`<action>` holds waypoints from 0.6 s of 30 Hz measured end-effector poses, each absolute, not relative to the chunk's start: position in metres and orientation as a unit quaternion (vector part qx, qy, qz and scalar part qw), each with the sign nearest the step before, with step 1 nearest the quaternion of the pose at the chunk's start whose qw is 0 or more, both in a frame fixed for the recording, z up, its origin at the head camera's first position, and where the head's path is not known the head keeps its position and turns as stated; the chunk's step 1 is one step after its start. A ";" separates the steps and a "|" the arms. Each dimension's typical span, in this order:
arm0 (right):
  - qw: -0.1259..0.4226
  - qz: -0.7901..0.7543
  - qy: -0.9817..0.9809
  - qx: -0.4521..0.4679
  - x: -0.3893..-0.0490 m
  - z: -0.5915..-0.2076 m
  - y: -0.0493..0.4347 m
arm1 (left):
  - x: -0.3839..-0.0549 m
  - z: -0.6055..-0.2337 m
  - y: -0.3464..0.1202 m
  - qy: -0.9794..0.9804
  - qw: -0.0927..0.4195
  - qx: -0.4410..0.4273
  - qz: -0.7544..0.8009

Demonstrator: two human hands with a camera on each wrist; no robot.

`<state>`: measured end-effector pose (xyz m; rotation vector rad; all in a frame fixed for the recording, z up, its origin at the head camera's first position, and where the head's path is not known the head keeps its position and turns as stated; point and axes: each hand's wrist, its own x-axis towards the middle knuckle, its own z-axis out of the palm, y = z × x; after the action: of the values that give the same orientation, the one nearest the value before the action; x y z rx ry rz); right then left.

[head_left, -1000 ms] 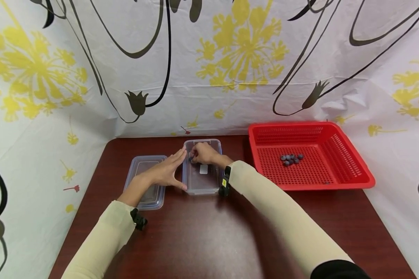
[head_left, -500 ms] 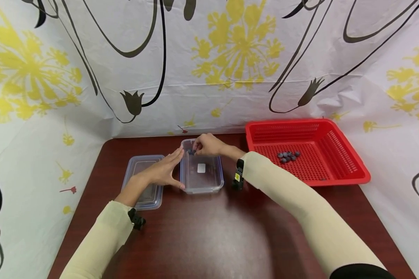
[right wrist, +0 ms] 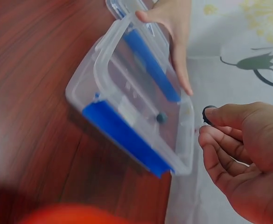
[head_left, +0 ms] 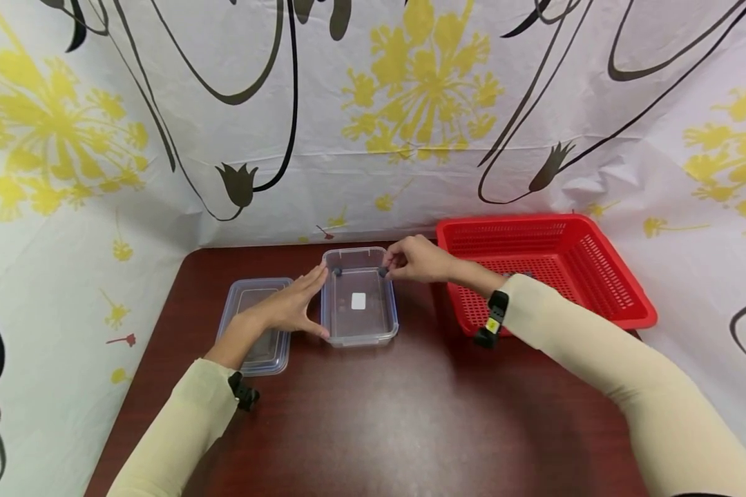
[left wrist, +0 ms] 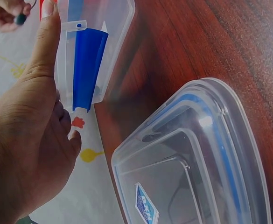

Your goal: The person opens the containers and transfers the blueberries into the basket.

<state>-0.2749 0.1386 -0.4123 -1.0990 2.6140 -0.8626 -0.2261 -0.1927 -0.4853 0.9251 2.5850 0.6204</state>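
Observation:
A clear plastic food container [head_left: 359,340] with blue side clips stands uncovered on the table, a small white label on its floor. My left hand [head_left: 286,305] is spread along its left side, fingers straight and thumb near the front corner. At the far right corner, my right hand [head_left: 421,259] pinches a blueberry [right wrist: 207,113] between thumb and fingertips. Another blueberry [head_left: 338,272] lies inside the container near the far left corner. Partly under my left forearm rests a clear lid [head_left: 267,360] with a blue seal [left wrist: 232,196].
At the right stands a red perforated basket [head_left: 615,276]; my right forearm mostly hides the blueberries in it. Patterned white sheeting [head_left: 323,138] rises behind the dark red-brown table [head_left: 360,421] and along its sides.
My right hand has moved right from the container's far left corner to its far right corner with a blueberry in its fingers, leaving one blueberry behind. My left hand stays put.

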 end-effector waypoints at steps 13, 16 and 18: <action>0.084 -0.276 0.904 -0.317 -0.268 -0.396 0.241 | -0.227 -0.487 -0.194 0.906 0.168 0.321 0.217; 0.086 -0.262 0.912 -0.302 -0.271 -0.400 0.268 | -0.226 -0.486 -0.194 0.907 0.169 0.319 0.217; 0.092 -0.247 0.919 -0.292 -0.274 -0.402 0.285 | -0.226 -0.485 -0.194 0.908 0.171 0.317 0.215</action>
<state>-0.2737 0.2854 -0.4021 -0.8659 2.7300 -0.7345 -0.2257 -0.1941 -0.4851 0.8989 2.5786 0.6099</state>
